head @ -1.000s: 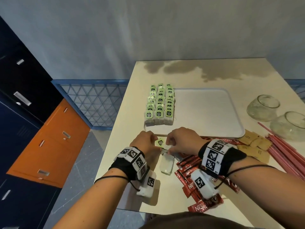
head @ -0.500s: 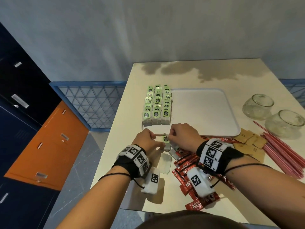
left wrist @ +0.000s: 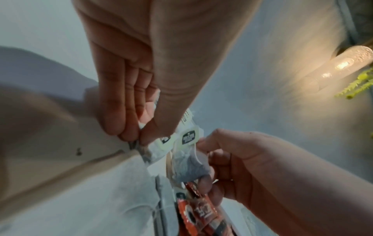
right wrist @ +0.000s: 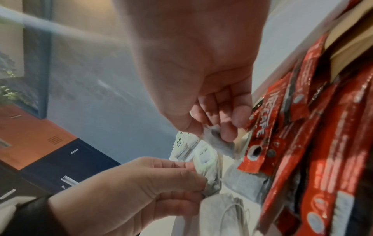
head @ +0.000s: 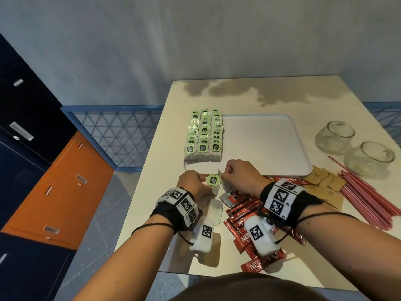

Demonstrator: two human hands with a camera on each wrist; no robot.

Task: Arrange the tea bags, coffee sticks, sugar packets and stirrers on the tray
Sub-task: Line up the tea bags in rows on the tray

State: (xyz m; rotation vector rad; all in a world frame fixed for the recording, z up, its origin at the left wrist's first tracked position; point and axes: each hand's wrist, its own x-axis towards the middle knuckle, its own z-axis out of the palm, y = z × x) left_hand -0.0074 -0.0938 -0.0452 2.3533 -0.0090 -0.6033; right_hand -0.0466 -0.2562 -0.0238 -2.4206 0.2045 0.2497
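Note:
On the white tray (head: 260, 144), tea bags with green tags (head: 204, 135) stand in three rows along its left side. Just in front of the tray my left hand (head: 205, 181) pinches a green-tagged tea bag (head: 213, 180) (left wrist: 187, 137) (right wrist: 207, 166). Close beside it my right hand (head: 223, 175) pinches a second tea bag (right wrist: 218, 142) (left wrist: 189, 166) by its upper edge. Another loose tea bag (head: 216, 210) lies flat on the table under my wrists. Red coffee sticks (head: 245, 211) (right wrist: 302, 143) are heaped below my right wrist.
Brown sugar packets (head: 325, 181) and a bundle of pink stirrers (head: 364, 192) lie right of the coffee sticks. Two glass bowls (head: 334, 136) (head: 368, 158) stand right of the tray. The table's left edge drops to the floor beside orange and dark cabinets (head: 65, 181).
Both hands stayed together in front of the tray and rose slightly. The green-tagged tea bag between them has turned more upright, and the right hand now holds a second bag up.

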